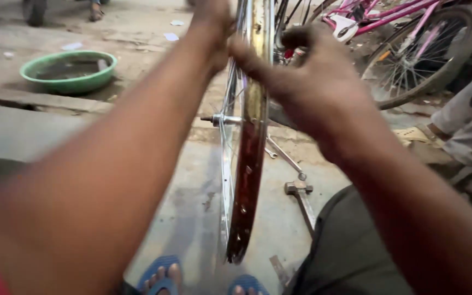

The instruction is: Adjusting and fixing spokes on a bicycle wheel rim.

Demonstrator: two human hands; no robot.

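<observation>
Right hand [307, 76] fingers [247, 57] curled in and pinching the rusty edge of the bare wheel rim [249, 164], thumb side pressed against the brownish inner channel near the top. Left hand [214, 27] up on the far side of the same rim, wrapped around it at about the same height, though blurry, so hard to say how tight that grip is. Both forearms stretched out toward it from the bottom corners.

Rim standing upright and edge-on, right in the middle, lower end down near the floor between two feet in blue flip-flops [159, 276]. Thin silver spokes [226, 164] fanning out on the left side, hub axle [217, 118] poking out toward the left about halfway up. No tyre on it, just rusted metal with spoke holes showing.

Hammer [300, 196] lying on the concrete just right of the rim, small spanner [270, 153] a bit beyond it. Green plastic basin [69, 71] with murky water well off to the upper left. Pink bicycle [400, 33] parked behind at upper right, rear wheel showing. Another person's leg in light trousers and a sandal [419, 136] at the right edge.
</observation>
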